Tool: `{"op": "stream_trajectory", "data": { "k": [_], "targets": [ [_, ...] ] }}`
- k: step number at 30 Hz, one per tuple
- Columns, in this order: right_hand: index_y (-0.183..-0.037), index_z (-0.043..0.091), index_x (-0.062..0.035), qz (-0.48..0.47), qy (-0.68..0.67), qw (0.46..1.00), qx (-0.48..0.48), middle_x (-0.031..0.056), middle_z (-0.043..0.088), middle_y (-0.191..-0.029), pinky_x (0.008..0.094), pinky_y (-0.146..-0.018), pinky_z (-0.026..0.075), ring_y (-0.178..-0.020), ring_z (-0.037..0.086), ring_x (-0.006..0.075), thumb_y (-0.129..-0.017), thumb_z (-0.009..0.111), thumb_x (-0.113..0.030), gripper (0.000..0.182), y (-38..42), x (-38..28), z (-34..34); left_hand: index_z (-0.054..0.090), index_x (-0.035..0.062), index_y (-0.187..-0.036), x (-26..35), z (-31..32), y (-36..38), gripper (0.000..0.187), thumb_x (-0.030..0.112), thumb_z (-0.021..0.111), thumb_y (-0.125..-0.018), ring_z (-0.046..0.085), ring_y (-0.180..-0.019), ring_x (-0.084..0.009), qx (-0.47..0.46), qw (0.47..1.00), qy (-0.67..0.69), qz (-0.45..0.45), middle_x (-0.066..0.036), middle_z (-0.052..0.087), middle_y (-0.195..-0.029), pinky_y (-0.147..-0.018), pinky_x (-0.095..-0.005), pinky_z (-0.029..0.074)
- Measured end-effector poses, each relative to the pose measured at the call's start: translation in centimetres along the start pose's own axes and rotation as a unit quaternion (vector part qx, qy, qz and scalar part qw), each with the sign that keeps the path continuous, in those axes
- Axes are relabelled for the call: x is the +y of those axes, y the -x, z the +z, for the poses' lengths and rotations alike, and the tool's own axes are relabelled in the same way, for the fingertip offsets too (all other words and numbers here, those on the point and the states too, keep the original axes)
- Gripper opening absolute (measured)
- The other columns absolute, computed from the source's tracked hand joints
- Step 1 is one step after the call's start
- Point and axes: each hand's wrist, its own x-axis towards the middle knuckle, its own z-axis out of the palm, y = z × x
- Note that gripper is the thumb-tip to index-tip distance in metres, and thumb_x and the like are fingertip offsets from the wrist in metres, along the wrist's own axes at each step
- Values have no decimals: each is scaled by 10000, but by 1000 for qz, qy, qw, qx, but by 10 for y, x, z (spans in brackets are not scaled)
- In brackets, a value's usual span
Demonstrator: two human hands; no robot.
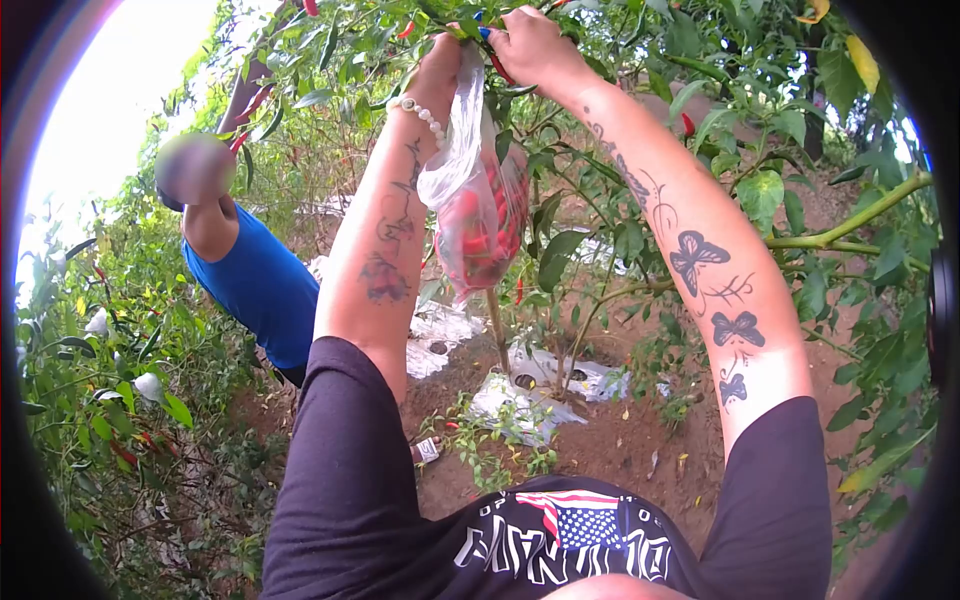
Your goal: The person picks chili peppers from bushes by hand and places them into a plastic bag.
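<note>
At the top of the view my left hand (443, 62) is closed round the neck of a clear plastic bag (455, 185). Red chili peppers (482, 225) fill the lower part of the bag, which hangs between my forearms. Close beside it, my right hand (535, 48) is raised among the leaves of a chili plant (575, 150) with its fingers bent inward. Something small and blue (485, 33) shows at its fingertips; what they pinch is hidden. A red chili (501, 69) hangs just below that hand.
A person in a blue shirt (255, 285) stands among plants at the left. Pale plastic sheeting (520, 405) lies on brown soil around the stems. A thick green branch (850, 230) reaches in from the right, and more chilies hang among the leaves.
</note>
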Motion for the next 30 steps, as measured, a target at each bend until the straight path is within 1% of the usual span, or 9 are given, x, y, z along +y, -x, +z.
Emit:
{"op": "stream_trajectory", "data": {
  "k": [4,7,9,16,21,23,27,28,30],
  "targets": [
    [-816,548,-5,-107,68,985,117,130,566,-760,343,-615,448,-676,558,245,-779,532,-199,198,0,13,10,586,73,-881,2,6,2,162,192,497,-817,498,-496,-128,20,1000,-9,-2,-11,570,-694,-410,-247,389],
    [-871,519,-1,-78,-31,994,71,199,539,-833,388,-649,455,-760,548,338,-797,482,-149,169,31,-17,-18,569,71,-896,-7,-19,-31,176,182,448,-835,514,-536,-143,71,997,36,1,-32,571,-723,-435,-270,408],
    [-923,509,-9,48,-92,995,-6,134,602,-762,342,-646,461,-716,593,262,-824,485,-161,183,34,-14,-28,567,54,-876,12,-5,-8,207,180,404,-854,551,-585,-161,42,993,-107,-14,-50,571,-717,-519,-324,470],
    [-1013,534,-17,168,-175,966,-90,149,604,-928,299,-725,441,-819,587,217,-821,517,-212,274,31,-11,-31,577,21,-805,8,-19,-37,121,94,484,-823,583,-577,-192,-54,972,151,-173,-87,613,-718,-553,-318,505],
    [-980,596,-80,171,-164,965,-115,121,625,-872,321,-742,452,-816,602,233,-753,589,-311,324,24,7,-2,563,23,-795,7,-29,-40,122,89,469,-834,578,-572,-193,-30,966,196,-163,-84,609,-726,-549,-329,505],
    [-978,605,-97,134,-182,970,-95,113,629,-880,316,-730,458,-807,607,233,-740,596,-321,327,20,5,4,562,-38,-845,10,-37,-41,173,108,470,-849,608,-651,-203,-192,945,214,-157,-139,618,-796,-635,-321,531],
    [-956,603,-51,164,-159,969,-96,132,632,-836,316,-701,470,-761,616,244,-725,600,-301,341,14,-14,-13,554,16,-830,17,-23,-35,169,100,409,-853,601,-629,-212,-49,976,152,-147,-103,615,-777,-596,-350,517],
    [-963,592,-28,158,-175,966,-111,87,630,-825,264,-668,443,-721,580,140,-754,595,-263,315,11,-12,-13,557,10,-849,18,-24,-36,173,97,406,-852,604,-636,-220,-78,964,194,-165,-103,616,-778,-611,-353,523],
    [-956,593,-28,160,-194,964,-86,80,630,-822,266,-662,442,-713,578,137,-756,592,-266,311,10,-16,-11,552,-16,-880,18,-28,-37,195,124,417,-863,608,-672,-217,-121,960,185,-170,-127,613,-815,-646,-356,526]
  ]
}}
